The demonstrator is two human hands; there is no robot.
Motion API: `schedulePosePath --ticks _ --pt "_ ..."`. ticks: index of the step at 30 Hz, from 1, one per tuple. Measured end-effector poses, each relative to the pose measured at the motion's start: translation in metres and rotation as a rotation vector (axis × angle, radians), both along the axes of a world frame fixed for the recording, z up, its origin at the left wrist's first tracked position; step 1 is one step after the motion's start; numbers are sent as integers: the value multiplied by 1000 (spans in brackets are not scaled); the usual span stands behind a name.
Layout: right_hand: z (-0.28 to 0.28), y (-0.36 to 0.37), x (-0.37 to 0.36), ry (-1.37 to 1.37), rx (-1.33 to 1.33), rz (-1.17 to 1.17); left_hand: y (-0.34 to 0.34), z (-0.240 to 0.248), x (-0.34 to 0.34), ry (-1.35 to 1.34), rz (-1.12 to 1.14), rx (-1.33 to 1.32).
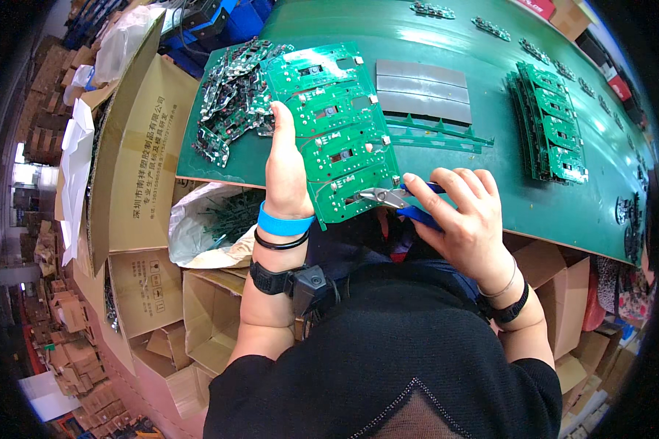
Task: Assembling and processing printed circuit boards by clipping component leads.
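Note:
My left hand (286, 172) grips the left edge of a green circuit board panel (353, 128), its thumb on the top face and its fingers hidden underneath. The panel has several joined sections with small components, and it is held tilted over the table's near edge. My right hand (461, 212) is closed on blue-handled cutting pliers (386, 197). The jaws reach over the lowest section of the panel, close to its near end; whether they touch it I cannot tell.
A pile of small separate boards (231, 99) lies on the green table (304, 28) at left. Grey blocks (422, 91) and green strips (436, 136) sit behind the panel, a stack of panels (553, 124) at right. A bag of green scraps (198, 227) and cardboard boxes (143, 157) stand at left.

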State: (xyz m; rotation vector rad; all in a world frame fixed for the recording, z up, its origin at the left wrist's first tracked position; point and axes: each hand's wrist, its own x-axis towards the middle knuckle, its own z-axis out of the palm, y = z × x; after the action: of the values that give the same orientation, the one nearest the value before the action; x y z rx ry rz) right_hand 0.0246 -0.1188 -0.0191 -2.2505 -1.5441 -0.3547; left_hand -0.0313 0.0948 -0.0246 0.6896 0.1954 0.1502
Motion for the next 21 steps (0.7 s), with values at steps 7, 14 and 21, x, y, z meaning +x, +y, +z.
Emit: schedulePosePath --ticks 7,14,21 --pt "5 -7 11 61 186 -78 7 -4 -2 -20 17 -109" --pt "-7 -6 23 117 326 -178 11 -11 -6 -51 -177 -308" --pt "-13 2 27 142 281 -227 5 -33 -17 -255 -290 -558"
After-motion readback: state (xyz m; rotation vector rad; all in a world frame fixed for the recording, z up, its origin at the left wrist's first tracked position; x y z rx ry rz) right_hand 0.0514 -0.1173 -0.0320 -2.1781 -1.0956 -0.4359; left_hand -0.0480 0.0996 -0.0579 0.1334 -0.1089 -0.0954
